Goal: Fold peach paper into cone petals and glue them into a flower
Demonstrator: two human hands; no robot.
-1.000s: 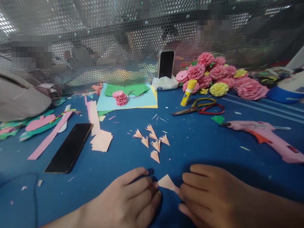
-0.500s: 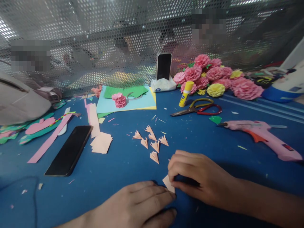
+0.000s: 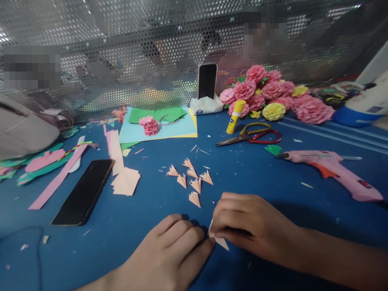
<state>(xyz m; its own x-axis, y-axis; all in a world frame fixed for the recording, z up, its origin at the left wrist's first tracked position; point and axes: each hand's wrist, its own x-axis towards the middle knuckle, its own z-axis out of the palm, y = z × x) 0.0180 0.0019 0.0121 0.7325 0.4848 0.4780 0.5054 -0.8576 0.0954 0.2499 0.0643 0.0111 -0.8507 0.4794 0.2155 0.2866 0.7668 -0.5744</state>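
Between my hands is a small piece of peach paper, low on the blue table and partly hidden by fingers. My right hand is closed on it in a pinch, the fingertips bent down over its upper part. From the other side, my left hand has its fingers curled and its thumb tip at the paper's left edge. Just beyond lie several small folded peach paper pieces with pointed ends. A stack of flat peach paper pieces rests farther left.
A black phone lies at left. On the right are a pink glue gun, scissors and a yellow glue stick. Pink paper flowers and a propped phone stand by the perforated metal screen.
My left hand has drawn its fingers in from lying stretched out, with its thumb now at the paper. The paper has turned and shows a slanted, narrower shape. The view shifted slightly.
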